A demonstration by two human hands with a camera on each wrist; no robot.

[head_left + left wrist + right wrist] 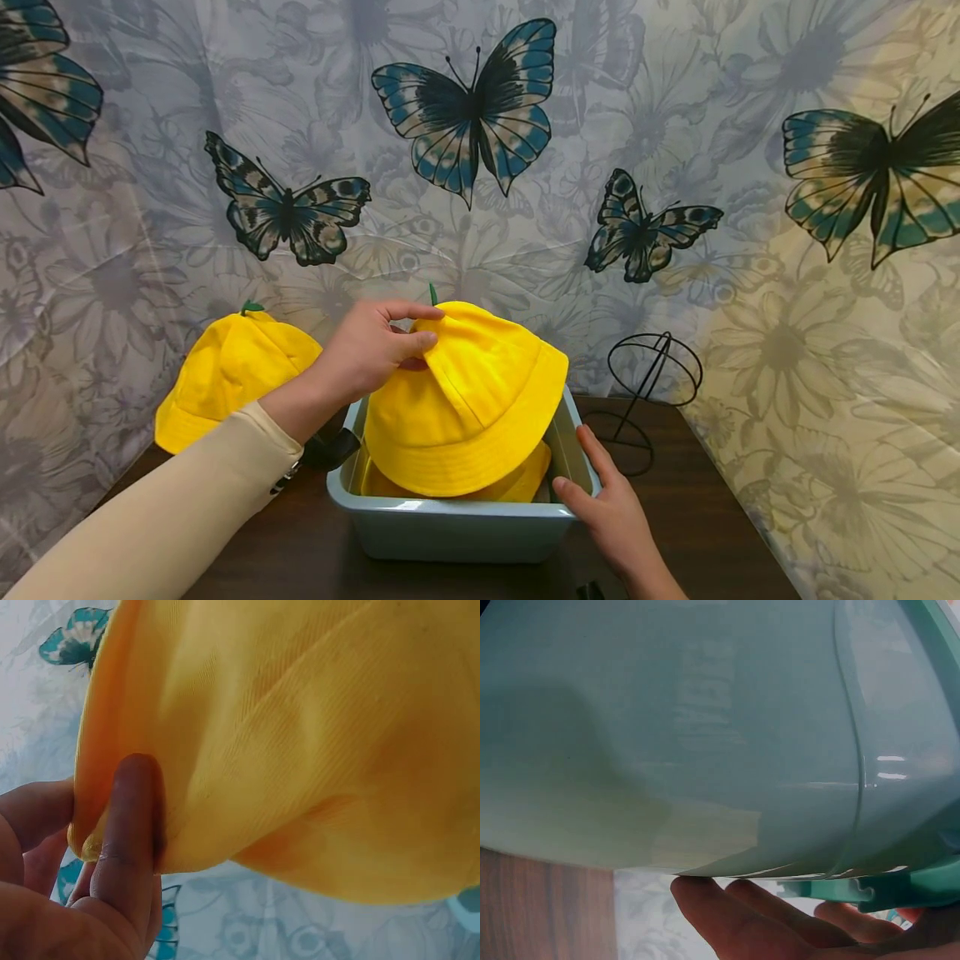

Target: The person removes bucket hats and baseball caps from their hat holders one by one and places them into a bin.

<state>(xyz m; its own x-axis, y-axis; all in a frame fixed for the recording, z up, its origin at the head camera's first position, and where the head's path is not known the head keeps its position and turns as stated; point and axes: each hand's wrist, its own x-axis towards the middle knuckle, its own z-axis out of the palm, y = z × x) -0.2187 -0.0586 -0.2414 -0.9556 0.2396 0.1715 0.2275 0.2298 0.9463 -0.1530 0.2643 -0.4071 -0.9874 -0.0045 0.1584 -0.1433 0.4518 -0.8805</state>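
Head view: the left hand [375, 346] pinches a fold of the crown of a yellow hat [465, 408] between thumb and fingers, near its green stem [432, 293]; the left wrist view confirms yellow fabric caught between the digits; the hat is tilted, brim toward the camera, and is located over the mouth of a pale blue-green basin [457, 533]; a second yellow brim [528, 482] shows below it, inside the basin; contact between the two cannot be determined. The right hand [611, 508] grips the basin at its near right corner, thumb over the rim, fingers along the outer side; the right wrist view shows fingertips at the outer wall. Another yellow hat [240, 375] rests on the dark table [690, 500] to the left of the basin; a black wire stand [642, 387], bare, is at the right. Step in hand, as judged: transfer of the hat at the basin, with the right hand as brace; whether the hat is being withdrawn or inserted cannot be established. Next move, as judged: maintain the pinch and the brace; for withdrawal, raise the brim clear of the rim before moving sideways; for insertion, lower the hat squarely onto the contents, then release the crown.
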